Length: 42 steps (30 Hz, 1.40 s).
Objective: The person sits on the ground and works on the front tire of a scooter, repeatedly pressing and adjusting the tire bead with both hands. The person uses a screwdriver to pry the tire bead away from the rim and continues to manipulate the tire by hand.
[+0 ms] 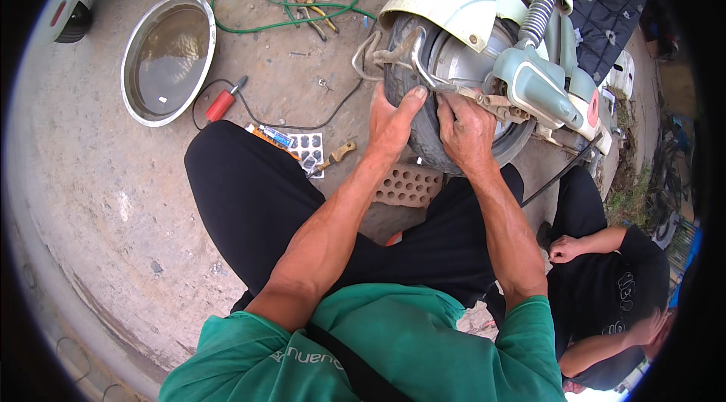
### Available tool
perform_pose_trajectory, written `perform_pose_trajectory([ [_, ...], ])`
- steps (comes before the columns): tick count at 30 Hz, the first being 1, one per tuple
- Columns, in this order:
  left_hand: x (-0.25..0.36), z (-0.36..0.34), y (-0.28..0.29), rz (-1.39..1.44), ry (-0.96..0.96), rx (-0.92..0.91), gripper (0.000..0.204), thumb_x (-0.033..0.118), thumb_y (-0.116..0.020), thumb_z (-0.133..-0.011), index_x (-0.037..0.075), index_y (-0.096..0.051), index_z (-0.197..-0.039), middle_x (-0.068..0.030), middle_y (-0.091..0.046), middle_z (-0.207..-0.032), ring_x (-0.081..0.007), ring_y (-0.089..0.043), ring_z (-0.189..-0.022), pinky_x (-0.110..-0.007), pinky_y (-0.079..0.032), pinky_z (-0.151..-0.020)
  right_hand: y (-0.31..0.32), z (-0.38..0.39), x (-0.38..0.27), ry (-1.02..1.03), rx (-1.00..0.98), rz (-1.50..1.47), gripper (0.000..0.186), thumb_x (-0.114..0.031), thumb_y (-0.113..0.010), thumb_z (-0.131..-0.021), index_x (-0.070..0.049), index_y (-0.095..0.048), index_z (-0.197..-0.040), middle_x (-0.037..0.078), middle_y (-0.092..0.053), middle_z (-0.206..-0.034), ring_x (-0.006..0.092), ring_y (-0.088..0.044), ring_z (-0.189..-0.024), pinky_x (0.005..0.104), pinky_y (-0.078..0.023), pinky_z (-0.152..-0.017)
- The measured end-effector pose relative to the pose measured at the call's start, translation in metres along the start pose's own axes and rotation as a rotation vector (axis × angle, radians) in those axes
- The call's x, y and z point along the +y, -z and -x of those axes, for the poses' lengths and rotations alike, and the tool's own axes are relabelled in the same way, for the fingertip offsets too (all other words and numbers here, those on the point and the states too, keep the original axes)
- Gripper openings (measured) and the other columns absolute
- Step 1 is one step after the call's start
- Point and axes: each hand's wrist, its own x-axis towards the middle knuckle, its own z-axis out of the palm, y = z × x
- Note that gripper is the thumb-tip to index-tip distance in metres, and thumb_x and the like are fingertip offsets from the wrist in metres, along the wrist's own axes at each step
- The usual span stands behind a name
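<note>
A scooter's wheel, with a dark rubber tire (425, 137) around a grey metal hub (461, 62), stands in front of me under a cream mudguard (446, 5). My left hand (389, 124) is closed on the tire's left side, thumb on top and the fingers mostly hidden behind it. On the other side my right hand (470, 133) grips the tire near the rim, its fingers curled and partly hidden. A bent metal stand (414, 54) crosses the tire just above both hands. Beside the wheel are a coil-spring shock absorber (538, 12) and a grey-green swingarm cover (537, 88).
A perforated brick (411, 185) lies below the wheel. Leftward are a metal basin (168, 62) of murky water, a red-bodied tool (221, 103) with a cord, a patch sheet (308, 151), a brush (335, 157), pliers (318, 15) and a green hose (261, 27). Another person (605, 281) sits at right.
</note>
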Motion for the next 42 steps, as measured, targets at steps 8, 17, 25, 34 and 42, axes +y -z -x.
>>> perform_pose_trajectory([
  [8, -0.006, -0.005, 0.006, 0.027, -0.050, -0.007, 0.057, 0.025, -0.082, -0.093, -0.007, -0.058, -0.135, -0.0141, -0.070, -0.123, -0.0184, -0.067, -0.109, -0.035, -0.055, -0.098, -0.012, -0.001, -0.013, -0.113, 0.004, 0.193, 0.028, -0.014, -0.077, -0.092, -0.016, -0.084, -0.119, 0.012, -0.077, -0.094, 0.0347, -0.075, -0.083, 0.0476, -0.059, -0.074],
  [17, -0.003, -0.002, -0.001, 0.082, -0.007, 0.005, 0.060, 0.025, -0.084, -0.093, -0.008, -0.057, -0.136, -0.0146, -0.071, -0.124, -0.0186, -0.069, -0.109, -0.033, -0.056, -0.097, -0.023, -0.005, -0.017, -0.256, -0.010, 0.246, 0.023, -0.022, -0.076, -0.096, -0.020, -0.078, -0.119, 0.010, -0.076, -0.097, 0.0356, -0.076, -0.085, 0.0492, -0.061, -0.074],
  [25, -0.001, -0.001, 0.004, -0.100, 0.004, -0.007, 0.062, 0.026, -0.081, -0.096, -0.005, -0.056, -0.143, -0.0137, -0.070, -0.131, -0.0179, -0.066, -0.118, -0.035, -0.052, -0.106, -0.018, -0.010, -0.025, -0.363, -0.074, 0.211, 0.021, -0.021, -0.073, -0.099, -0.014, -0.077, -0.118, 0.013, -0.078, -0.104, 0.0384, -0.076, -0.096, 0.0524, -0.060, -0.082],
  [34, 0.009, 0.001, 0.001, -0.055, -0.011, 0.003, 0.063, 0.030, -0.087, -0.091, -0.007, -0.060, -0.134, -0.0151, -0.073, -0.121, -0.0192, -0.069, -0.105, -0.036, -0.057, -0.094, -0.024, -0.004, -0.022, -0.360, 0.020, 0.144, 0.020, -0.022, -0.075, -0.098, -0.009, -0.079, -0.113, 0.017, -0.078, -0.097, 0.0432, -0.075, -0.086, 0.0524, -0.059, -0.078],
  [42, 0.000, -0.002, 0.004, -0.073, -0.007, 0.023, 0.063, 0.030, -0.087, -0.090, -0.006, -0.060, -0.135, -0.0136, -0.073, -0.121, -0.0183, -0.068, -0.105, -0.035, -0.056, -0.095, -0.023, -0.006, -0.031, -0.514, -0.015, 0.097, 0.026, -0.026, -0.072, -0.098, -0.006, -0.079, -0.114, 0.021, -0.078, -0.089, 0.0454, -0.074, -0.086, 0.0529, -0.058, -0.079],
])
